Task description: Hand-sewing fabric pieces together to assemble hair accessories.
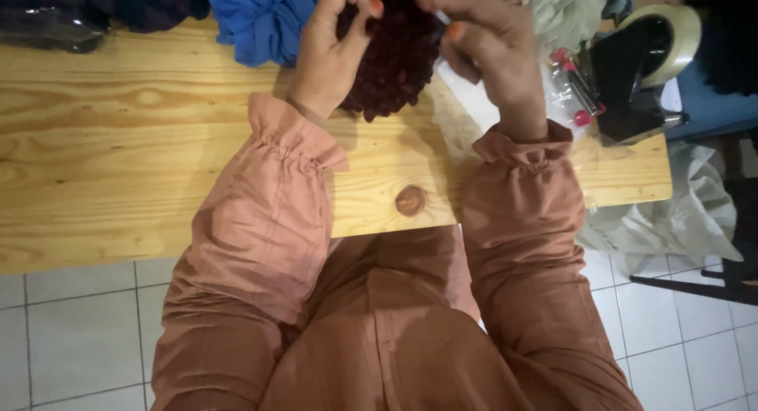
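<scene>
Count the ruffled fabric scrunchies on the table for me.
2 that I can tell: a dark maroon scrunchie held between the left hand and right hand, and a blue scrunchie just left of it. More may sit hidden among the dark fabrics at the top edge.

I see a matt knotty pine surface (158, 142), ruffled dark-red cloth (395, 56), a glossy tape roll (671, 32), perhaps plastic.

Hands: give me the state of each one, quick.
Left hand: fingers pinched shut on the dark maroon ruffled fabric.
Right hand: closed, pinching a small white thing against the same fabric.
</scene>
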